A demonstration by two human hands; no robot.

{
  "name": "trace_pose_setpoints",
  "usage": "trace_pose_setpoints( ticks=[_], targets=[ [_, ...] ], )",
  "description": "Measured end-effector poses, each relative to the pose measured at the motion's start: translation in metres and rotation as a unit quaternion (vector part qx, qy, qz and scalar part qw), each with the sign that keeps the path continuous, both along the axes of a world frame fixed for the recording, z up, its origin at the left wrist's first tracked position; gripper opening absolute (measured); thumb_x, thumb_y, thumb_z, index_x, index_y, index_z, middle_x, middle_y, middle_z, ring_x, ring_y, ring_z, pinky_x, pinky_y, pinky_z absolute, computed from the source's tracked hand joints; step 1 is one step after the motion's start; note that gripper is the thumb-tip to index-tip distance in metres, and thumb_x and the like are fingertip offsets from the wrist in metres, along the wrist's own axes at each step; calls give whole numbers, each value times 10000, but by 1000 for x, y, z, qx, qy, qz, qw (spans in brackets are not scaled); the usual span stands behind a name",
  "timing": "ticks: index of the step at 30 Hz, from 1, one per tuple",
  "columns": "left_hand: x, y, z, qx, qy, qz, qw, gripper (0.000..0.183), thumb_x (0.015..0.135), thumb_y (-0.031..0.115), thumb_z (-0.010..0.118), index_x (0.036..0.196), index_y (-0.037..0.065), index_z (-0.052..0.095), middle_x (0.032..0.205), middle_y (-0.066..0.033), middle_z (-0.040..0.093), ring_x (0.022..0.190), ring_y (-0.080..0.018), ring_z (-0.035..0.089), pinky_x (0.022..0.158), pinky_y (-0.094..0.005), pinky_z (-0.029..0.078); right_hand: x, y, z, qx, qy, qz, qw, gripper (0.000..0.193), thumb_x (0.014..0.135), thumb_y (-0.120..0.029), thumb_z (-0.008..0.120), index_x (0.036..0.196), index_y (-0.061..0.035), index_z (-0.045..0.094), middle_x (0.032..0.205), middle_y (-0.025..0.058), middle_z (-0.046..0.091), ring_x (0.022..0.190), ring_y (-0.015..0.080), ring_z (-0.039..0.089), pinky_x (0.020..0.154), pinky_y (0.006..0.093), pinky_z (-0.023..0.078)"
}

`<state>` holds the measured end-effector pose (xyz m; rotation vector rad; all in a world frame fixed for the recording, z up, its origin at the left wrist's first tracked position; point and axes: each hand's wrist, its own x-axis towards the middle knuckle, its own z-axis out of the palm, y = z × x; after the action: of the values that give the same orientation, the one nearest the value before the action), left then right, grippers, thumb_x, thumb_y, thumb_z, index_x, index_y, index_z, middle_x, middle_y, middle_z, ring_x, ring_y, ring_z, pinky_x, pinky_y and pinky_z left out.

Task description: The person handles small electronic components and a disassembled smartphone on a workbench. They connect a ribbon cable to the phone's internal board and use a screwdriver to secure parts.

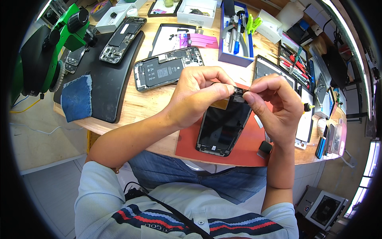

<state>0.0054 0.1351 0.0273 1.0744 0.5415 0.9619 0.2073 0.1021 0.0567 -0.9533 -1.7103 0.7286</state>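
On a reddish-brown mat (186,144) a phone screen assembly (223,129) lies with a dark face up and small metal parts along its near edge. At its far end, between my hands, is a small dark phone part (238,92) with metallic bits. My left hand (199,91) pinches this part between thumb and forefinger. My right hand (277,102) is closed at the part's other side, thumb and fingertips pressed together on it. Whether the part is attached to the screen is hidden by my fingers. Just beyond my left hand lies an opened phone (165,71) showing its battery and circuit board.
Left, a black pad (105,85) bears another opened phone (122,40) and a blue cloth (77,98), beside a green microscope (65,34). A blue box (235,57) of tools stands ahead. Right are a tray of screwdrivers (294,63) and a small black block (265,147).
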Motion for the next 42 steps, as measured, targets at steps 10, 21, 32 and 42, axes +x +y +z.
trace_pose_setpoints(
  ticks=[10,21,32,42],
  targets=[
    [1,0,0,14,-1,7,1000,229,870,115,581,964,-72,673,864,-106,713,766,-101,657,724,-236,515,0,0,0,-3,-1,-14,1000,169,818,38,768,934,28,645,892,63,667,759,93,672,661,213,562],
    [1,-8,6,24,-22,3,999,268,863,110,578,1005,-99,668,932,-131,717,840,-115,660,790,-251,523,3,0,2,1,-3,-6,1000,200,805,21,790,942,26,645,881,53,659,752,77,647,649,202,535],
    [-1,-9,6,16,-29,-25,999,230,913,74,667,1071,-93,650,990,-125,712,889,-109,673,786,-233,542,6,0,5,-14,11,3,1000,202,807,28,783,952,33,642,879,52,651,764,70,622,662,207,524],
    [1,-13,10,28,-11,-7,1000,234,907,6,696,1116,-84,642,987,-88,702,874,-55,639,704,-168,500,9,7,10,102,-88,14,991,179,779,-21,806,932,-10,714,854,76,667,684,104,586,579,223,459]
  ],
)
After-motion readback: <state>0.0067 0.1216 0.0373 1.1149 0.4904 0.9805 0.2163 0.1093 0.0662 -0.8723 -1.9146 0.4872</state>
